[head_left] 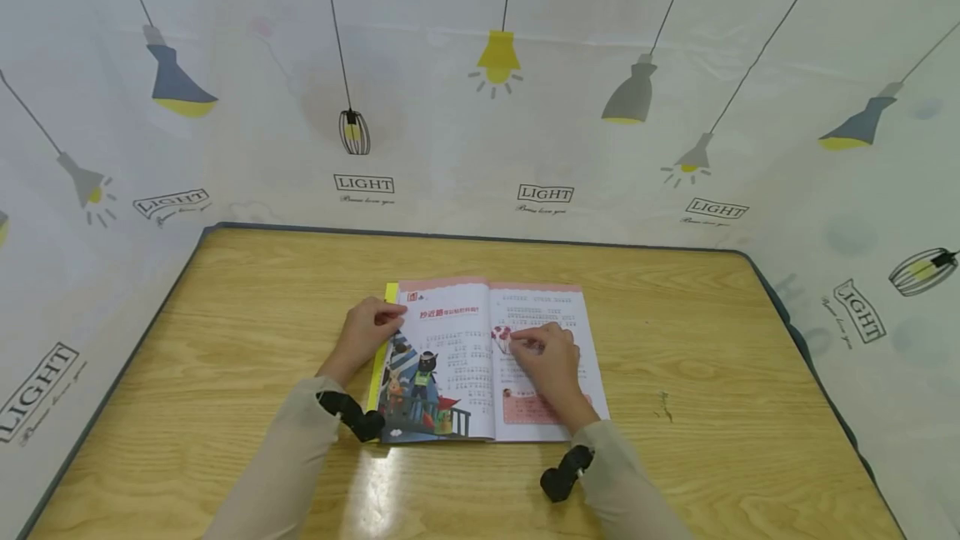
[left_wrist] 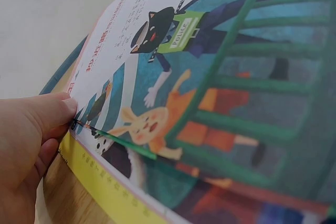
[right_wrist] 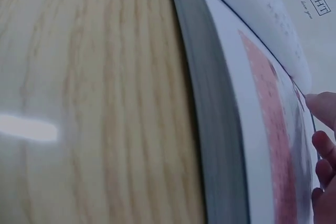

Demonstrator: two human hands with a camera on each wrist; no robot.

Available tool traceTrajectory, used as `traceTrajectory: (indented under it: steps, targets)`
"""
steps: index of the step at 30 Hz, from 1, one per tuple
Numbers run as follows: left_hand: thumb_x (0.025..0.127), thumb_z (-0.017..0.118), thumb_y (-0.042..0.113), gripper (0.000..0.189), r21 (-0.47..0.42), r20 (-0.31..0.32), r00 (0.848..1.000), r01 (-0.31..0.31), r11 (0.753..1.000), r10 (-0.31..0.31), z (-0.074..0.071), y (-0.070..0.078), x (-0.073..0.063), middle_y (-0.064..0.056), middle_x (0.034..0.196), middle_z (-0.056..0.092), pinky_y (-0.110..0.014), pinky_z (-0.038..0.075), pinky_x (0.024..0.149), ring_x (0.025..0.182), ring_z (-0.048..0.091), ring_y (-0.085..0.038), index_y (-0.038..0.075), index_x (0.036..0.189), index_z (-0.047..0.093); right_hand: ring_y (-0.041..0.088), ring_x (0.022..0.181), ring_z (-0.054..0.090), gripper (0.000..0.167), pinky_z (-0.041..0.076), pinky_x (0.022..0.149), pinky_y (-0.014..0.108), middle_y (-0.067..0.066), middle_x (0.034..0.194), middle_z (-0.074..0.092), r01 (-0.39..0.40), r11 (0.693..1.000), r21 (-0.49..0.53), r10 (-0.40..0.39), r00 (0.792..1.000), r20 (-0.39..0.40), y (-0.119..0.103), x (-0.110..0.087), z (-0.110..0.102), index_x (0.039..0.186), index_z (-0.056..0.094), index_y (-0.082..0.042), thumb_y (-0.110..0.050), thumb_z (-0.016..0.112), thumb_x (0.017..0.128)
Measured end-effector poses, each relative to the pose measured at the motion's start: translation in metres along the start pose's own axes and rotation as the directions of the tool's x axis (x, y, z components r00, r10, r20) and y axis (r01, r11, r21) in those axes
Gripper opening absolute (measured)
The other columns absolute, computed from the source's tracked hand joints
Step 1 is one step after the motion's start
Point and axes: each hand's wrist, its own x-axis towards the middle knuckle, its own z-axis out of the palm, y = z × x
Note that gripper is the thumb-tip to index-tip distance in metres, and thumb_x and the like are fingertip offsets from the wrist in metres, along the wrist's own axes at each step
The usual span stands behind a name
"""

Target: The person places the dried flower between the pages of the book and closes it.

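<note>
An open picture book (head_left: 465,302) lies on a wooden table, with printed text and drawings on both pages. At its left edge my left hand (head_left: 367,327) pinches the left page, the thumb on top and the fingers partly hidden underneath. In the left wrist view that page is raised a little over a yellow-bordered sheet, and it carries a cat drawing (left_wrist: 157,30) in a police vest. My right hand (head_left: 551,361) rests on the right page, loosely bent, its fingertips near a small red picture (head_left: 501,338). The right wrist view shows a fingertip touching the page near the fold.
The wooden table (head_left: 697,340) extends around the book on all sides. A white curtain or cloth wall (head_left: 450,107) with printed lamps and LIGHT lettering encloses the back and sides. Black wrist devices (head_left: 567,473) are strapped over both sleeves.
</note>
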Motion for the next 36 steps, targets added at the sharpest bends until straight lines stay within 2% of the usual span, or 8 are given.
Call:
traceTrajectory:
  steps: [6, 12, 19, 24, 28, 36]
  targets:
    - [0.088, 0.061, 0.012, 0.023, 0.012, 0.002, 1.0, 0.006, 1.0, -0.006, 0.0, 0.0, 0.0, -0.01, 0.096, 0.055, -0.033, 0.043, 0.075, 0.085, 0.05, -0.021, 0.002, 0.108, 0.067, 0.021, 0.082, 0.045, 0.019, 0.031, 0.076, 0.039, 0.003, 0.086, 0.056, -0.075, 0.997, 0.008, 0.075, 0.997, 0.001, 0.016, 0.006, -0.022, 0.095, 0.073, -0.014, -0.023, 0.07, 0.078]
    - [0.088, 0.061, 0.012, 0.022, 0.017, 0.003, 1.0, 0.003, 1.0, -0.003, 0.0, 0.0, 0.0, -0.009, 0.097, 0.055, -0.033, 0.043, 0.075, 0.086, 0.05, -0.021, 0.003, 0.108, 0.067, 0.024, 0.092, 0.045, 0.031, 0.033, 0.078, 0.041, 0.009, 0.101, 0.052, -0.161, 0.986, -0.035, 0.162, 0.986, 0.035, 0.038, 0.009, -0.044, 0.106, 0.069, -0.011, -0.025, 0.071, 0.079]
    - [0.088, 0.061, 0.012, 0.022, 0.019, 0.007, 1.0, -0.001, 1.0, 0.001, 0.0, 0.001, 0.0, -0.009, 0.097, 0.055, -0.033, 0.043, 0.074, 0.085, 0.05, -0.021, 0.003, 0.108, 0.067, 0.031, 0.1, 0.048, 0.036, 0.038, 0.082, 0.043, 0.018, 0.111, 0.05, -0.183, 0.982, -0.047, 0.184, 0.983, 0.026, 0.056, 0.01, -0.062, 0.113, 0.063, -0.003, -0.02, 0.069, 0.081]
    - [0.088, 0.061, 0.012, 0.022, 0.023, 0.005, 1.0, 0.005, 1.0, -0.005, 0.001, 0.002, 0.0, -0.009, 0.097, 0.055, -0.033, 0.043, 0.075, 0.085, 0.05, -0.021, 0.003, 0.107, 0.067, 0.031, 0.1, 0.048, 0.04, 0.037, 0.084, 0.044, 0.018, 0.108, 0.053, -0.187, 0.982, -0.017, 0.187, 0.982, 0.003, 0.062, 0.008, -0.069, 0.114, 0.062, 0.0, -0.018, 0.07, 0.08]
    - [0.088, 0.061, 0.013, 0.022, 0.022, 0.006, 1.0, 0.005, 1.0, -0.005, 0.001, 0.001, 0.0, -0.009, 0.097, 0.055, -0.033, 0.043, 0.075, 0.086, 0.05, -0.021, 0.003, 0.108, 0.067, 0.03, 0.098, 0.049, 0.041, 0.037, 0.083, 0.043, 0.019, 0.106, 0.054, -0.167, 0.985, -0.038, 0.167, 0.986, -0.002, 0.065, 0.006, -0.071, 0.116, 0.061, 0.001, -0.018, 0.07, 0.081]
    - [0.089, 0.061, 0.013, 0.023, 0.018, 0.011, 1.0, -0.001, 1.0, 0.001, 0.0, 0.001, -0.001, -0.009, 0.096, 0.055, -0.033, 0.044, 0.076, 0.086, 0.05, -0.021, 0.003, 0.109, 0.067, 0.026, 0.086, 0.05, 0.034, 0.039, 0.072, 0.035, 0.015, 0.096, 0.055, -0.185, 0.983, -0.021, 0.185, 0.983, 0.001, 0.068, 0.006, -0.068, 0.11, 0.065, 0.003, -0.016, 0.068, 0.082]
